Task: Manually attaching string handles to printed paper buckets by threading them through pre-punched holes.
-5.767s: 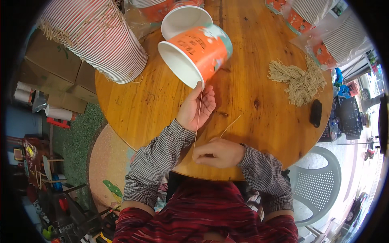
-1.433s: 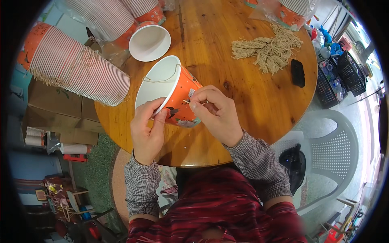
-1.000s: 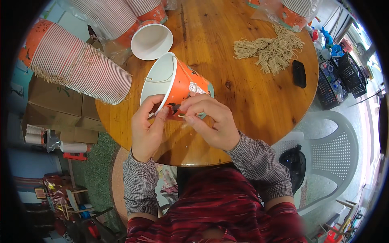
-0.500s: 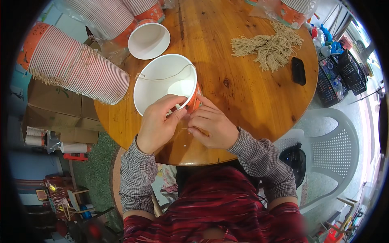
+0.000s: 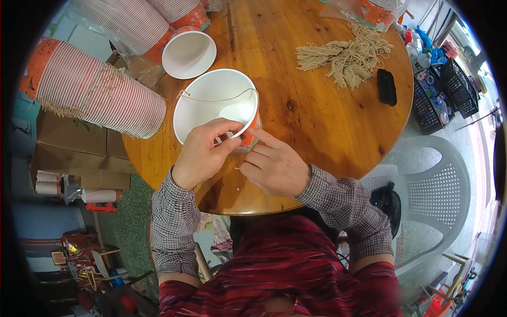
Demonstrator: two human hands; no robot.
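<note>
Near the round table's (image 5: 327,132) six o'clock edge stands an orange paper bucket (image 5: 216,108), white inside, with a twine handle spanning its mouth. The left hand (image 5: 203,153) pinches its near rim; the right hand (image 5: 274,166), fingers half-curled, touches its orange wall. Ribbed cup stacks (image 5: 100,95) lie at nine o'clock, plastic-wrapped orange cups (image 5: 369,10) at one.
</note>
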